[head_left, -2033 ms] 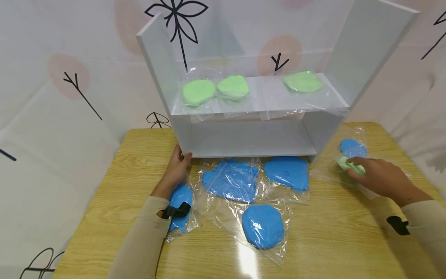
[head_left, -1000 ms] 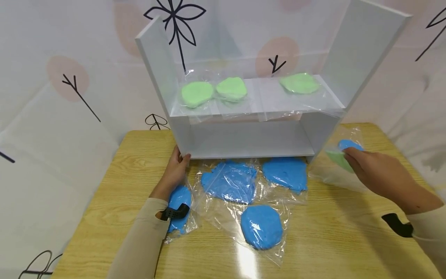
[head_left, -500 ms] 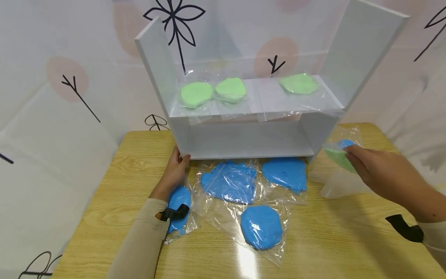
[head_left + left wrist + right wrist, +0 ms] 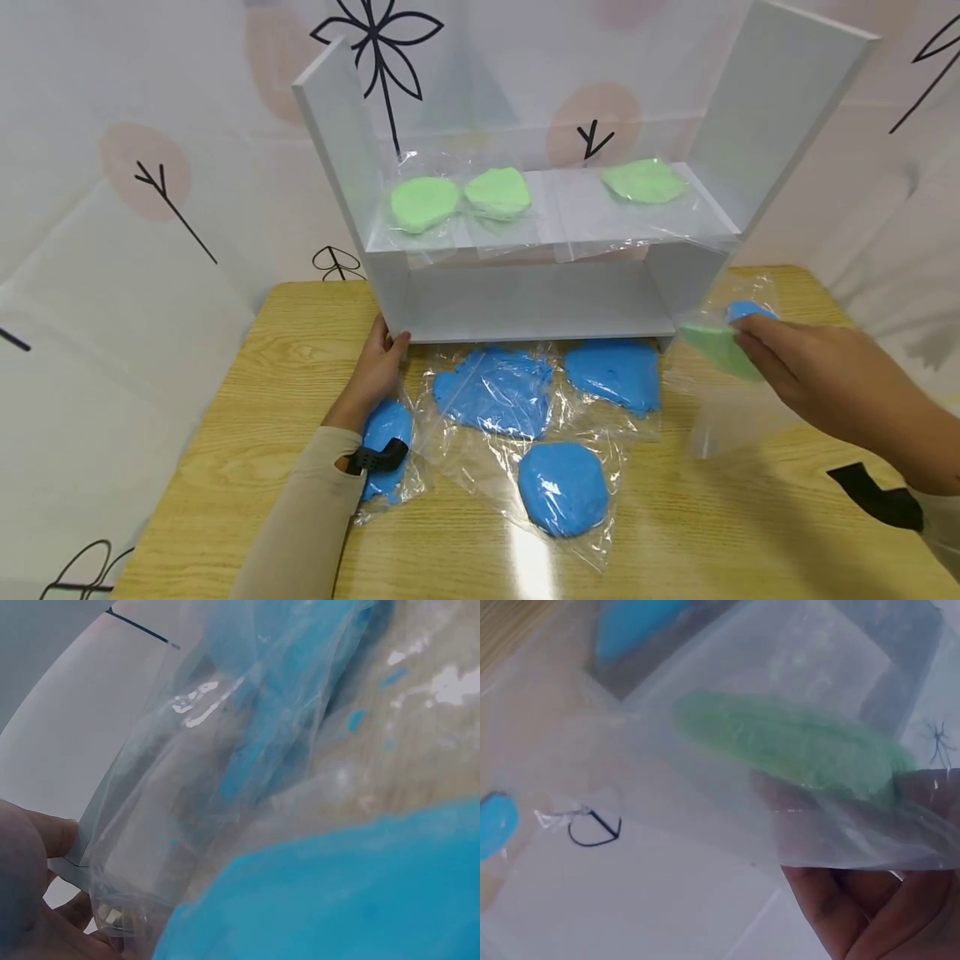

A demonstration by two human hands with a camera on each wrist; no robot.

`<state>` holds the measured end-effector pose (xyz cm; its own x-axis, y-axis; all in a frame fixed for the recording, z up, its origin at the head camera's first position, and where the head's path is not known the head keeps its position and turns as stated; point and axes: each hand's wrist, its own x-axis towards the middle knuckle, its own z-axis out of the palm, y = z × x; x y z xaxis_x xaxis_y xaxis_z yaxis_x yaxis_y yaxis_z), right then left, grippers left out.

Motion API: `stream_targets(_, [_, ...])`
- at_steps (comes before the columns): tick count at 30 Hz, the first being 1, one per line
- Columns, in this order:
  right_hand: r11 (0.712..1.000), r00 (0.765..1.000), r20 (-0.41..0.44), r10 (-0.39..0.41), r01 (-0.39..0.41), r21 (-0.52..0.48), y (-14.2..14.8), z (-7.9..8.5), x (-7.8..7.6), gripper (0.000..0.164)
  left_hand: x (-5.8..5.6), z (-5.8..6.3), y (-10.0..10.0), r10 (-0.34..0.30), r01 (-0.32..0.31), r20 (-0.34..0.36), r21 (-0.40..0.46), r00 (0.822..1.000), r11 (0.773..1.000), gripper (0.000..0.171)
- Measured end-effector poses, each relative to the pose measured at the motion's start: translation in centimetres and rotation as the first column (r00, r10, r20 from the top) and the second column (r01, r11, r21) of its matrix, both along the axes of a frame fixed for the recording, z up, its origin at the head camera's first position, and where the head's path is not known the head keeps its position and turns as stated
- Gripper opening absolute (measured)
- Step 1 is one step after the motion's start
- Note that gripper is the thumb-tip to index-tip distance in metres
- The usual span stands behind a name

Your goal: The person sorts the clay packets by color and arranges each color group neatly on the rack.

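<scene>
In the head view my right hand [image 4: 817,375] pinches a clear plastic bag holding a flat piece of light green clay [image 4: 720,348], raised above the table's right side. The right wrist view shows the green clay [image 4: 795,742] through the film, with fingers curled at the bag's edge. My left hand [image 4: 377,367] grips the lower left corner of a white two-tier shelf [image 4: 480,304]. In the left wrist view its thumb [image 4: 56,834] lies on the shelf's edge. Three bagged green pieces [image 4: 423,202] lie on the upper tier.
Several bags of blue clay [image 4: 564,489] lie on the wooden table [image 4: 247,450] before the shelf, one of them under the left wrist. Another blue piece [image 4: 750,311] lies right of the shelf, partly hidden by the right hand. A patterned cloth [image 4: 150,333] hangs behind.
My right hand has lifted the bagged green clay off the table beside the blue piece, then shifted it slightly left towards the shelf. The left hand keeps its hold on the corner.
</scene>
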<state>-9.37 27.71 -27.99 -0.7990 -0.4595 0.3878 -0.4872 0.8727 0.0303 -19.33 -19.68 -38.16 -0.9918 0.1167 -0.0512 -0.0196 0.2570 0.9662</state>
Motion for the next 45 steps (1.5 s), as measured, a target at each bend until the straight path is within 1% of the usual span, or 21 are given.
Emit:
stream_targets(4, [0.998,0.997,-0.040,0.060,-0.061,-0.031,-0.7,0.2,0.0,0.006,0.0,0.1,0.1,0.001,-0.001,0.003,-0.003,1.000,1.000,0.060])
stream_targets(10, [0.993,0.994,-0.057,0.095,-0.099,-0.070,-1.8,0.5,-0.1,0.006,-0.2,-0.1,0.1,0.003,-0.003,0.009,-0.018,1.000,1.000,0.061])
stream_targets(15, [0.982,0.982,-0.118,0.145,-0.158,-0.106,-2.5,1.0,-0.4,0.011,-1.3,-1.9,-0.3,0.013,-0.013,-0.010,-0.012,1.000,1.000,0.062])
stream_targets(17, [0.976,0.974,-0.145,0.171,-0.188,-0.113,-2.8,1.2,-0.5,0.017,-1.6,-2.7,-0.6,0.016,-0.016,-0.015,-0.012,1.000,1.000,0.062])
stream_targets(19, [0.971,0.968,-0.163,0.190,-0.211,-0.116,-3.1,1.4,-0.6,0.021,-1.7,-3.0,-0.7,0.018,-0.018,-0.019,-0.015,1.000,1.000,0.062])
stream_targets(22, [0.964,0.961,-0.182,0.208,-0.233,-0.129,-3.5,1.9,-0.7,0.024,-1.7,-3.3,-0.7,0.016,-0.016,-0.034,-0.017,0.999,1.000,0.061])
stream_targets(27, [0.956,0.967,-0.165,0.194,-0.224,-0.189,-4.4,2.9,-0.8,0.015,-1.6,-3.2,-0.7,0.015,-0.016,-0.046,-0.013,0.999,1.000,0.060])
stream_targets(29, [0.949,0.965,-0.170,0.197,-0.232,-0.213,-4.6,3.3,-0.9,0.017,-1.6,-3.2,-0.7,0.019,-0.019,-0.042,-0.012,0.999,1.000,0.060])
stream_targets(31, [0.934,0.960,-0.181,0.215,-0.256,-0.249,-4.9,3.7,-1.2,0.022,-1.7,-3.3,-0.8,0.019,-0.020,-0.040,-0.013,0.999,1.000,0.061])
stream_targets(32, [0.927,0.960,-0.178,0.217,-0.259,-0.269,-5.1,4.0,-1.3,0.024,-1.5,-2.9,-0.7,0.018,-0.018,-0.031,-0.011,0.999,1.000,0.061])
stream_targets(34, [0.915,0.966,-0.150,0.213,-0.251,-0.316,-5.4,4.5,-1.4,0.022,-1.1,-2.0,-0.5,0.013,-0.013,-0.019,-0.010,1.000,1.000,0.061])
stream_targets(38, [0.881,0.980,-0.080,0.184,-0.200,-0.428,-6.2,5.6,-1.4,0.011,-0.2,-0.2,-0.1,0.001,-0.001,0.007,-0.007,1.000,1.000,0.061])
stream_targets(40, [0.859,0.979,-0.083,0.188,-0.205,-0.469,-6.6,6.2,-1.5,0.011,-0.1,-0.1,-0.1,0.001,-0.001,0.004,-0.009,1.000,1.000,0.061])
stream_targets(41, [0.847,0.976,-0.095,0.197,-0.219,-0.485,-6.8,6.5,-1.7,0.011,-0.1,-0.1,-0.1,0.001,-0.001,0.004,-0.010,1.000,1.000,0.061])
stream_targets(43, [0.832,0.969,-0.121,0.214,-0.246,-0.498,-7.2,7.0,-1.9,0.013,-0.1,-0.1,-0.1,0.002,-0.002,0.002,-0.013,1.000,1.000,0.061])
stream_targets(45, [0.808,0.964,-0.130,0.232,-0.266,-0.526,-7.6,7.6,-2.1,0.015,-0.1,-0.1,-0.1,-0.001,0.001,-0.001,-0.012,1.000,1.000,0.061])
